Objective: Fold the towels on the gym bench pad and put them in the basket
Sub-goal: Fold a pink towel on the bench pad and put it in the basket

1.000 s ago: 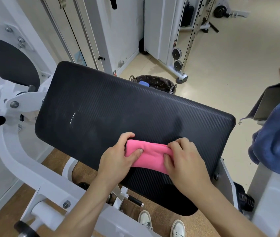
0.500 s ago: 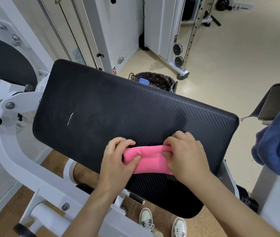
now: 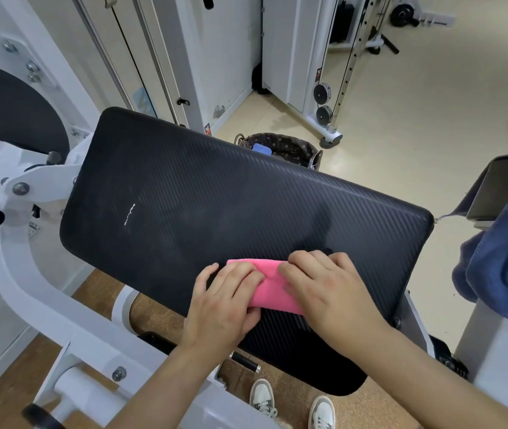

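A small folded pink towel [image 3: 273, 289] lies on the black gym bench pad [image 3: 215, 205], close to its near edge. My left hand [image 3: 225, 301] covers the towel's left part, fingers laid on top and thumb spread onto the pad. My right hand [image 3: 327, 292] sits on its right part, fingers curled over the cloth. The two sets of fingertips almost meet over the middle of the towel. Beyond the pad's far edge stands the dark patterned basket [image 3: 290, 147] on the floor, with a blue folded cloth [image 3: 262, 149] inside; the pad hides its lower part.
A blue towel [image 3: 506, 261] hangs over a white frame at the right, next to a grey cloth [image 3: 500, 190]. White machine arms [image 3: 29, 274] run left of and below the pad. A cable rack [image 3: 330, 88] stands behind the basket. My shoes [image 3: 293, 404] show below.
Both hands have slid inward along the pink towel, so their fingertips nearly meet. The towel looks shorter and more covered than before.
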The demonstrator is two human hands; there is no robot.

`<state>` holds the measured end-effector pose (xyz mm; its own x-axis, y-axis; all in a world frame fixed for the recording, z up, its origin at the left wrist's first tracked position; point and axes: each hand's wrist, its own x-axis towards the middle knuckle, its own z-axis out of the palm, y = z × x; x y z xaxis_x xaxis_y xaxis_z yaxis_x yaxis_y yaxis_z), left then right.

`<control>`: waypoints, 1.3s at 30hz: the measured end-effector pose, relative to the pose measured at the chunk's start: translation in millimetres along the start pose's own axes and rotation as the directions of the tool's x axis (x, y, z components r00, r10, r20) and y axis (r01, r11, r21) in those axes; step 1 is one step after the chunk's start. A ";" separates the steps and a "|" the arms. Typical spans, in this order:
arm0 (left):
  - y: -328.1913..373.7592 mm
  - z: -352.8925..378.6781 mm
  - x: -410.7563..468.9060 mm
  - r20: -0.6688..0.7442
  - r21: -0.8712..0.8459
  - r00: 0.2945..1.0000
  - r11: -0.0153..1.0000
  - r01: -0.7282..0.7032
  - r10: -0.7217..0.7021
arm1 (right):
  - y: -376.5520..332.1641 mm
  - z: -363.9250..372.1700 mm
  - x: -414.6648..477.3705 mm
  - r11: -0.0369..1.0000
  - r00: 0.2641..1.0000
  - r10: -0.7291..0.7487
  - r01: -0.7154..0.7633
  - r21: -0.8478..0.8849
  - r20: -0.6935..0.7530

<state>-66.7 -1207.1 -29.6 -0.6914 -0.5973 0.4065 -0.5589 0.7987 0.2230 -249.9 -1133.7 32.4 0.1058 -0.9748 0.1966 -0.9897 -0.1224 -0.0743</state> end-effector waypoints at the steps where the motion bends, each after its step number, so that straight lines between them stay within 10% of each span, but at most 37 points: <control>1: 0.1 0.5 0.8 0.013 0.004 1.000 1.000 0.018 -0.018 | 4.6 -1.9 -1.9 1.000 0.999 0.003 -0.002 -0.004 0.053; 6: -0.9 -6.3 15.7 0.133 0.002 0.983 0.992 0.128 -0.127 | 19.3 0.0 -9.1 0.995 0.972 0.017 0.007 -0.102 0.233; 10: -3.2 -26.2 37.4 0.298 -0.232 0.886 0.873 0.429 -0.356 | 16.9 -12.5 6.7 0.935 0.959 0.205 -0.251 0.250 0.196; 12: -3.2 -42.7 42.3 0.490 -0.481 0.766 0.603 0.636 -0.417 | 17.5 -28.0 17.4 0.575 0.874 0.375 -0.480 0.663 0.309; 15: 15.4 -62.4 41.1 0.641 -0.712 0.684 0.062 0.699 -0.347 | 14.0 -50.9 26.7 -0.096 0.763 0.485 -0.439 0.893 0.427; 17: 39.6 -68.6 41.1 0.635 -0.760 0.663 -0.169 0.627 -0.397 | 2.0 -61.8 26.6 -0.226 0.768 0.366 -0.474 0.851 0.525; 20: 74.2 -73.3 40.6 0.656 -0.755 0.590 -0.379 0.536 -0.471 | -19.7 -61.7 19.5 -0.159 0.796 0.360 -0.461 0.873 0.486; 25: 77.0 -76.0 33.7 0.538 -0.829 0.634 -0.214 0.516 -0.556 | -17.4 -65.0 6.8 0.271 0.862 0.450 -0.380 0.885 0.232; 31: 38.9 -129.4 49.2 0.343 -0.678 0.923 0.635 0.371 -0.172 | -8.9 -93.6 -5.2 0.640 0.961 0.197 -0.274 0.718 0.192; 39: 64.6 -136.8 64.9 0.126 -0.771 0.949 0.573 0.278 -0.291 | 9.0 -116.0 -28.2 0.682 0.962 0.159 -0.269 0.680 0.221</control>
<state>-85.0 -1184.2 132.4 -0.5509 -0.8079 0.2094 -0.1592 0.3480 0.9239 -273.0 -1085.6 139.6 -0.0343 -0.9987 -0.0386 -0.6379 0.0516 -0.7684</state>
